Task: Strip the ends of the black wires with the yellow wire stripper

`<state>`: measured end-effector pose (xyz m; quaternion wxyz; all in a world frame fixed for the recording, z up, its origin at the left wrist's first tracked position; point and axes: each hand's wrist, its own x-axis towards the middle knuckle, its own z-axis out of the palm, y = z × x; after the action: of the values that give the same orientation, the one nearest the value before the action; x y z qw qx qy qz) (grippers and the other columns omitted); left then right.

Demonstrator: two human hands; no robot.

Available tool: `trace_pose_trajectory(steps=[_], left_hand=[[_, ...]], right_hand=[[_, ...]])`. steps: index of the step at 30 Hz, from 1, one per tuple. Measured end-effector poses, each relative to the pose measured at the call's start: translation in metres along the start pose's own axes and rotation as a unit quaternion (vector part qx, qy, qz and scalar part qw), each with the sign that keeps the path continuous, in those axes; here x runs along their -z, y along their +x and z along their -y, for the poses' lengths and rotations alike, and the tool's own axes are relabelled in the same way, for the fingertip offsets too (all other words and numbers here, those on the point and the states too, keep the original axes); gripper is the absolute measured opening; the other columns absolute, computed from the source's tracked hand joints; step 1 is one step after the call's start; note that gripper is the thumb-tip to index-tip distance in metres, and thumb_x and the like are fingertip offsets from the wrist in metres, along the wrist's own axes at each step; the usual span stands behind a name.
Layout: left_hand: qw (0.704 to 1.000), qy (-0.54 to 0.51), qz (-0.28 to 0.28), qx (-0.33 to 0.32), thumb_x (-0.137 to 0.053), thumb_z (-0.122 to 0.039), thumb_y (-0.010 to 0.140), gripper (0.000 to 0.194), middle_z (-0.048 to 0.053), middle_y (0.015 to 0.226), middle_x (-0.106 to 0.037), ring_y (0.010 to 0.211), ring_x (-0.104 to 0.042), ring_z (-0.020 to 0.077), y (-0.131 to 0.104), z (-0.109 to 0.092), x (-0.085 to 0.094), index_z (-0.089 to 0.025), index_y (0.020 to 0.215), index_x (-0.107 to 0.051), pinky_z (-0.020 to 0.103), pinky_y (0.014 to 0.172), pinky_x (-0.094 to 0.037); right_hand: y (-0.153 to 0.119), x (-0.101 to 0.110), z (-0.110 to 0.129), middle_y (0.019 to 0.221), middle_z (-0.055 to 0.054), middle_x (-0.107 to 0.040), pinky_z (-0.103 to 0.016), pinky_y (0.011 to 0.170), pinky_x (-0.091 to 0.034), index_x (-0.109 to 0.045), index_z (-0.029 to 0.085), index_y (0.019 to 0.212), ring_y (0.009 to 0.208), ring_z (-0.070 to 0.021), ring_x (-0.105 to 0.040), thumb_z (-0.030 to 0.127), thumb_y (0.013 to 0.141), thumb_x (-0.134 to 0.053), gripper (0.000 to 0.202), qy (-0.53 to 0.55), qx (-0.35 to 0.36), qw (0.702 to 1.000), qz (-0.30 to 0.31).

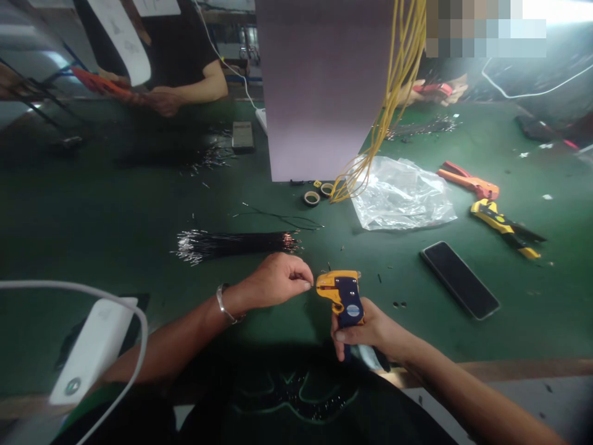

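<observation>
A yellow and dark-blue wire stripper [340,290], pistol-shaped, is gripped around its handle by my right hand [365,334]. Its jaws point left, toward my left hand [285,281]. The thumb and fingers of that hand are pinched together just short of the jaws; whatever they hold is too small or hidden to make out. Behind my left hand lies a bundle of black wires [236,243], with silvery ends at the left and copper-coloured ends at the right. A few loose black wires [278,217] rest beyond the bundle.
To the right lie a phone [461,279], yellow-black pliers [503,227], an orange tool [470,180] and a clear plastic bag [401,194]. Yellow wires [389,111] hang by an upright panel [324,93]. Tape rolls [311,198] sit below it. Two people work opposite. A white power bank-like box [95,349] stands left.
</observation>
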<state>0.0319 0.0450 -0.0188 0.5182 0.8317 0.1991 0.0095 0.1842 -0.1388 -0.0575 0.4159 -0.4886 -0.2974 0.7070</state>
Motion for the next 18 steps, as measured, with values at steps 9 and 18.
trace_pose_trajectory(steps=[9,18], left_hand=[[1.000,-0.003,0.006,-0.003,-0.057,-0.015,0.073,0.015,0.002,0.075,-0.069,0.067,-0.058,0.0114,0.0004,0.0009,0.0006,-0.015,0.076,-0.072,0.024,0.064,-0.044],[1.000,0.009,0.005,-0.018,-0.057,-0.014,0.073,0.015,0.001,0.076,-0.070,0.066,-0.058,0.0111,0.0013,0.0023,0.0011,-0.017,0.075,-0.072,0.024,0.065,-0.044]], right_hand=[[-0.0001,-0.0015,-0.0012,0.056,-0.002,-0.068,-0.026,0.055,-0.046,-0.060,0.015,0.071,0.052,-0.0148,-0.064,0.033,0.074,-0.077,0.025,0.004,-0.006,1.000,0.000],[-0.0012,-0.0004,-0.0058,0.056,-0.002,-0.068,-0.027,0.055,-0.047,-0.059,0.015,0.073,0.053,-0.0151,-0.064,0.036,0.074,-0.077,0.027,-0.003,-0.010,1.000,-0.006]])
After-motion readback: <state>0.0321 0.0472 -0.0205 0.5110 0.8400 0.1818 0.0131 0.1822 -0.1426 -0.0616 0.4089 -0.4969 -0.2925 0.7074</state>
